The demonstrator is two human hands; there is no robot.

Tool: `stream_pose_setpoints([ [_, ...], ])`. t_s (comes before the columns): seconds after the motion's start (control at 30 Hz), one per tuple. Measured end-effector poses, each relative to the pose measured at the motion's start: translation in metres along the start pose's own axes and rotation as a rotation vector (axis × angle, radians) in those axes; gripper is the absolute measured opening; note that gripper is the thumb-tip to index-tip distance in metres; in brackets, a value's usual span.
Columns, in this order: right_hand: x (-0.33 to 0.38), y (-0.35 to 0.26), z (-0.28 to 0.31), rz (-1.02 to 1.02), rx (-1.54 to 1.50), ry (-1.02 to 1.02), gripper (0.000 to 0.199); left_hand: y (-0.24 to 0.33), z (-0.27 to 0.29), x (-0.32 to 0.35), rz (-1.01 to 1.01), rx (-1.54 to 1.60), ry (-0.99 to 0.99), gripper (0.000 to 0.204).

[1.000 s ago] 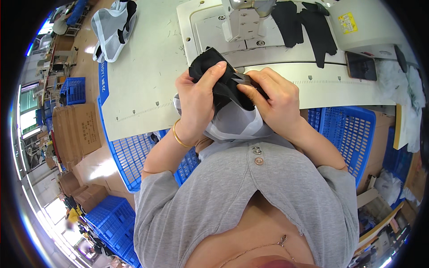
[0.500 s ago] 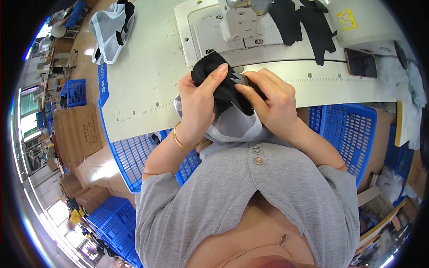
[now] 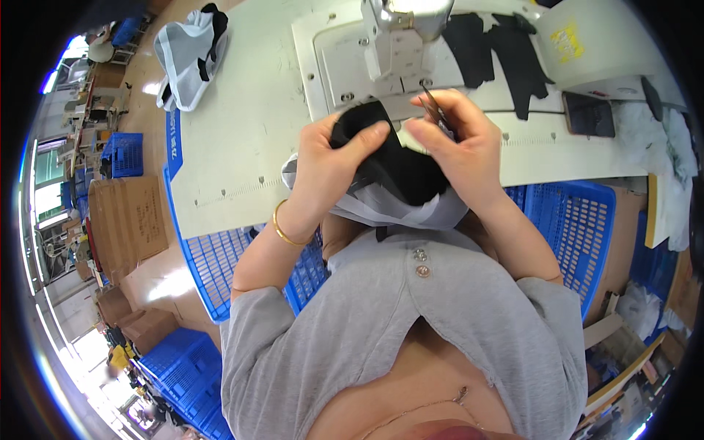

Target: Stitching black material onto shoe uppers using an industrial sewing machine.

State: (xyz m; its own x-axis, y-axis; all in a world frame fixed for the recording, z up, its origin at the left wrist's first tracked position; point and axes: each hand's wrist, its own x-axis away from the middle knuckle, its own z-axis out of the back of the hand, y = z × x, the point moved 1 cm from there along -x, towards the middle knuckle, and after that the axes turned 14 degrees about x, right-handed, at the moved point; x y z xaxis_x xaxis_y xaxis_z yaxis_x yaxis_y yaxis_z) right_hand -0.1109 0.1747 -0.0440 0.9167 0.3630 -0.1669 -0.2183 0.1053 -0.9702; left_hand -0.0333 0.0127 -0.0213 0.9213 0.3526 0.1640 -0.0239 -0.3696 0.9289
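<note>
Between my forearms, over the table's front edge, hangs a black and white sewn fabric piece (image 3: 419,176), its white part sheer and draped toward my lap. My left hand (image 3: 328,163) pinches the black part, thumb on top and the other fingers hidden beneath. In my curled right hand (image 3: 473,154) is a pair of thread snips (image 3: 434,111), mostly covered by the fingers, with dark metal tips pointing up and away. The snips are apart from the left hand's grip, to the right of the fabric's upper end.
A sewing machine (image 3: 396,55) stands beyond my hands on the pale table (image 3: 242,139). Black cut pieces (image 3: 469,51) and a phone (image 3: 589,115) lie at its right. Another white and black piece (image 3: 183,62) lies far left. Blue baskets (image 3: 568,227) sit below the table edge.
My right hand has moved up and away from the fabric with the snips, which were against it before. The black part has spread out toward the lower right. My left hand keeps its pinch.
</note>
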Motion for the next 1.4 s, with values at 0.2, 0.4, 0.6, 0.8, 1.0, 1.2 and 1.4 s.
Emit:
stream_pose_setpoints([
  [0.2,-0.026,-0.009,-0.007,0.133,0.097,-0.095,0.015,0.012,-0.016,-0.002,-0.704,-0.745,0.142,0.028],
  [0.4,-0.034,-0.003,0.004,0.02,0.126,-0.044,0.013,0.001,0.016,0.003,-0.527,-0.546,0.018,0.019],
  [0.6,-0.036,-0.01,0.002,0.354,0.427,0.114,0.019,0.005,0.019,-0.007,-0.18,-0.037,-0.011,0.013],
  [0.8,-0.026,-0.01,-0.001,0.744,0.617,0.076,0.028,0.005,0.013,-0.011,-0.098,0.114,-0.049,0.017],
  [1.0,-0.03,-0.01,-0.003,0.806,0.647,0.056,0.029,0.005,0.003,-0.003,-0.218,-0.016,-0.027,0.016],
  [1.2,-0.03,-0.009,-0.004,0.785,0.622,0.069,0.029,0.001,-0.001,-0.002,-0.224,0.03,-0.089,0.018],
  [1.4,-0.034,-0.01,-0.004,0.837,0.624,0.065,0.028,0.005,-0.003,-0.001,-0.288,-0.097,-0.146,0.014],
])
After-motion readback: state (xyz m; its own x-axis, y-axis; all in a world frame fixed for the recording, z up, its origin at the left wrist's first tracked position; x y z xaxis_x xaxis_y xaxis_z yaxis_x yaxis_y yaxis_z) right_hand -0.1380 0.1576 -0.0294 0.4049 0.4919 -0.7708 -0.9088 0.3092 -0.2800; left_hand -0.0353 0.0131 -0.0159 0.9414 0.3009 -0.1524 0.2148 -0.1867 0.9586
